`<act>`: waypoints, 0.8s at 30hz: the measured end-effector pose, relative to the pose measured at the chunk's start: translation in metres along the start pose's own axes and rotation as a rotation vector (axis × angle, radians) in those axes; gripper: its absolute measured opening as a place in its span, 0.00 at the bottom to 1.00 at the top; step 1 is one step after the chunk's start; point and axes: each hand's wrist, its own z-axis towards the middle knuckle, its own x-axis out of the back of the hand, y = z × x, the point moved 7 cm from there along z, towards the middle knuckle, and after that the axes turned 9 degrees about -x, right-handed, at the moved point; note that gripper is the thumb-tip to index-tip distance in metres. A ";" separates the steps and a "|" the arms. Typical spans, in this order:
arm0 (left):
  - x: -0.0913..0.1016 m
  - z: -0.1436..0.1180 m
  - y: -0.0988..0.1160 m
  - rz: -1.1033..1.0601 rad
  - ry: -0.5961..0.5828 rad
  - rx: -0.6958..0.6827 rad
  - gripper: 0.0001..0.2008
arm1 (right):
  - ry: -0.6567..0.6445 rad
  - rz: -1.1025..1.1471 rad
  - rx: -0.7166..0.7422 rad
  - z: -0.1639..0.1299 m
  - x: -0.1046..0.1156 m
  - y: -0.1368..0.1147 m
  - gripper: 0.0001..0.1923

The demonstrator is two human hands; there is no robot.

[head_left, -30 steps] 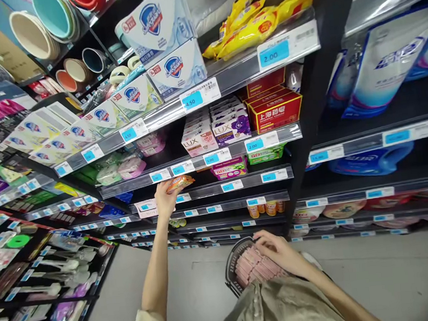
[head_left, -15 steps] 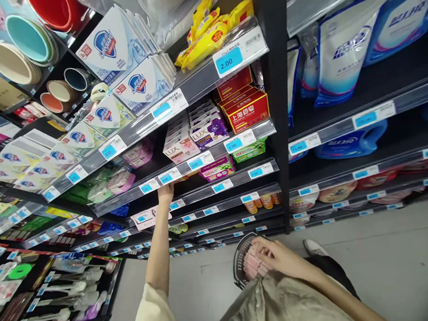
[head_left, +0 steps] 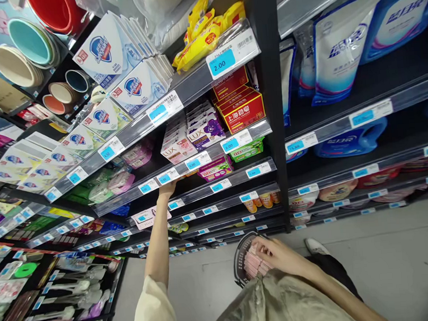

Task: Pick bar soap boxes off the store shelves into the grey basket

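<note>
My left hand (head_left: 167,189) reaches under the edge of the shelf that bears the Lux soap boxes (head_left: 204,132). Its fingers are hidden inside the lower shelf, left of a purple soap pack (head_left: 215,169), so what they touch does not show. My right hand (head_left: 274,253) is low in front of my body, over the dark shopping basket (head_left: 241,263). Its fingers are curled together above several pink packs (head_left: 253,262) in the basket. What these fingers grip cannot be made out.
Red soap boxes (head_left: 243,112) and a green soap pack (head_left: 248,150) stand right of the Lux boxes. Safeguard boxes (head_left: 138,87) and yellow packets (head_left: 203,36) fill the shelf above. A black upright (head_left: 280,164) divides these shelves from detergent pouches (head_left: 342,49).
The view has shifted slightly, with the upper shelves appearing a little further left. My left hand remains under the shelf edge and my right hand stays over the basket.
</note>
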 end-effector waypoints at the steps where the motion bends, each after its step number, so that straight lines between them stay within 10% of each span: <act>1: 0.000 0.001 0.002 0.001 -0.007 0.007 0.24 | -0.003 -0.014 0.003 -0.001 -0.002 0.002 0.19; 15: 0.020 -0.029 0.032 -0.005 0.065 0.138 0.19 | -0.032 -0.267 -0.045 -0.015 -0.006 0.006 0.21; 20: 0.029 -0.144 0.049 -0.130 0.342 0.018 0.20 | -0.061 -0.247 -0.130 -0.027 -0.004 0.021 0.22; 22: -0.005 -0.218 0.062 -0.229 0.375 0.086 0.19 | -0.076 -0.228 -0.147 -0.028 -0.004 0.030 0.22; 24: -0.072 -0.293 0.087 -0.333 0.078 0.227 0.20 | -0.077 -0.228 -0.165 -0.027 -0.002 0.039 0.22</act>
